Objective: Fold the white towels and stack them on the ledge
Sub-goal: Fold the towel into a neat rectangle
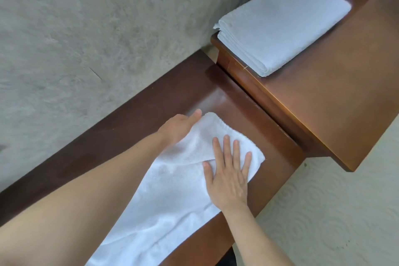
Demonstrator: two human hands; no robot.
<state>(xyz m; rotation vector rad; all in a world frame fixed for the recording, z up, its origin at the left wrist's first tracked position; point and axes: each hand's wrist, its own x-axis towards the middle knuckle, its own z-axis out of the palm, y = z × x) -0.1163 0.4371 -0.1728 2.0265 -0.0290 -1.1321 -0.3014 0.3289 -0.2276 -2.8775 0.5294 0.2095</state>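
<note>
A long white terry towel (172,196) is laid lengthwise along a dark brown polished wooden ledge (248,106), its far end stopping short of the ledge's far end and its near end running out of the bottom of the view. The towel's right side lies close to the ledge's front edge, and a strip of bare wood is left along the back edge, where the ledge meets a grey-green textured plaster wall (97,28).

The right hand (228,175) is pressed flat, palm down, on the far right part of the towel, near the ledge's front edge. Its four fingers are held straight and slightly spread, and the thumb is stretched out to the left across a shallow crease in the cloth.

The left hand (179,127) is placed at the towel's far left corner. Its thumb is seen extended along the cloth's edge, while the other fingers are hidden under the hand and the towel, so whether the corner is pinched cannot be told.

Beyond the ledge's far end, a lighter reddish-brown wooden table (336,103) stands slightly higher. A stack of folded white towels (280,24) is set on the table's back corner, against the wall, with its layered folds facing the ledge. A pale cream patterned floor (334,211) is visible below the front edges of both pieces.
</note>
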